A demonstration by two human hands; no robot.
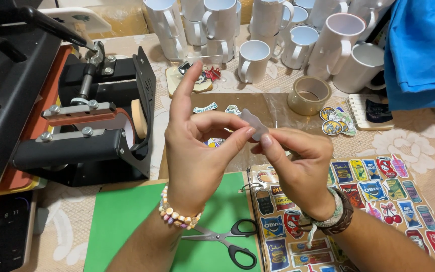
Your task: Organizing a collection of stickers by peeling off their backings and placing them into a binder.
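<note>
Taking the green mat [127, 211] as the landmark: far to its left lies a dark phone [6, 236], and above it stands a black mug press [84, 126] with an orange-edged clamp. On the mat's lower right edge rest black-handled scissors [227, 241]. Directly above the mat, the left hand [195, 156], wearing a bead bracelet, pinches a small pale cutout [254, 122] between thumb and middle finger, its index finger raised. The right hand [298, 166] pinches the same cutout from the other side with thumb and fingertip. Right of the mat lies a sheet of colourful stickers [373, 201], mostly rectangular and can-shaped labels in red, blue and yellow. Farther up sit a tape roll [308, 94] and white mugs [258, 30].
</note>
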